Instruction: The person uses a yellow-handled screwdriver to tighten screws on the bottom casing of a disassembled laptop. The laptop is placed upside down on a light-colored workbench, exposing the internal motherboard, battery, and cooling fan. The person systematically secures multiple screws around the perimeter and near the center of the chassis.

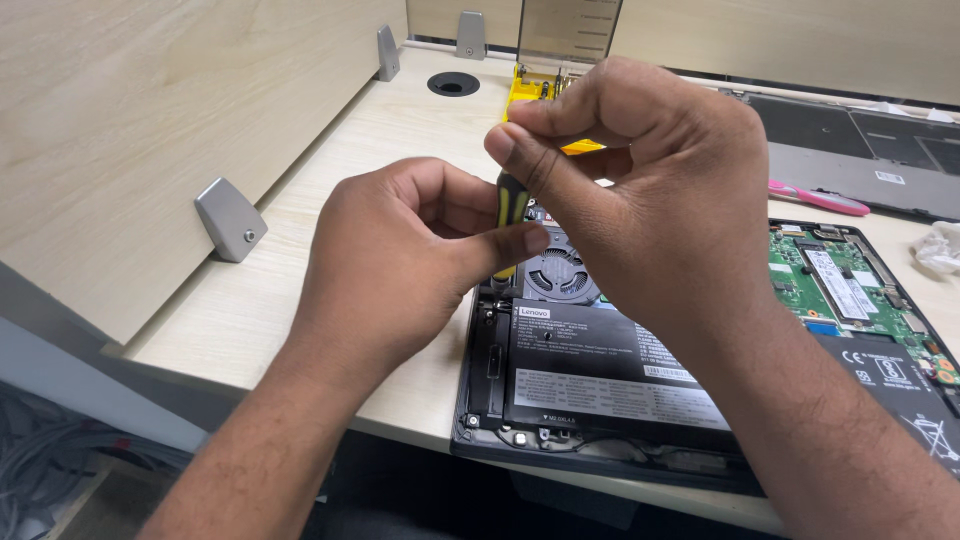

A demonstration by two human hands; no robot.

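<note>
Both hands mid-frame over opened laptop (600, 400), bottom cover off. Left hand (400, 260) curled, thumb and fingers pinched shut on yellow-and-black screwdriver (512, 200) at its lower handle. Right hand (640, 180) above, fingertips closed tight on the handle top. Screwdriver upright, centre of frame, tip hidden behind left thumb, somewhere near round grey fan (560, 275). Black battery (600, 365) below the fan, lower centre. Green circuit board (840, 280) at right, partly blocked by right wrist. Yellow bit case (525, 88) upper centre, mostly blocked by right fingers. Pink tool (820, 198) upper right, beside grey laptop cover (860, 150). Crumpled white tissue (940, 248) at right edge. Wooden partition (150, 120) upper left with grey metal brackets (230, 218). Light wooden desk (300, 260) under everything.
</note>
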